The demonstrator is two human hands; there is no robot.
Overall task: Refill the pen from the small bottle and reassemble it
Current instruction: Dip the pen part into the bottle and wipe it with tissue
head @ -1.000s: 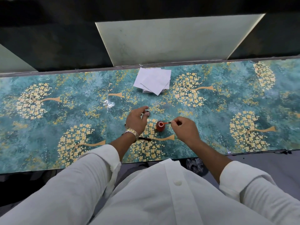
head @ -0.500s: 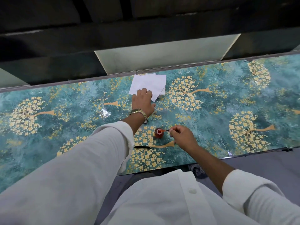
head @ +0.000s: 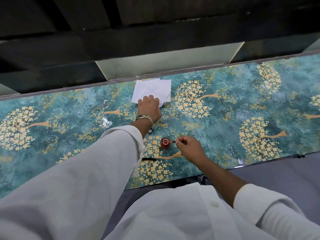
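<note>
A small round bottle [head: 165,143] of red ink stands open on the teal floral table. My right hand [head: 189,148] pinches a thin pen part [head: 171,141] whose tip dips into the bottle's mouth. A black pen piece [head: 149,159] lies on the table just in front of the bottle. The dark bottle cap [head: 150,130] lies beside my left wrist. My left hand [head: 149,108] reaches far forward and rests on the near corner of a stack of white paper [head: 152,90]; whether it grips a sheet I cannot tell.
The table [head: 242,104] is narrow, with its back edge just behind the paper and its front edge close to my body. A dark shelf or wall rises behind it. My white sleeves cover the lower left of the view.
My left hand left the bottle cap near the bottle and stretched forward onto the paper stack. My right hand stayed at the bottle with the pen part in it.
</note>
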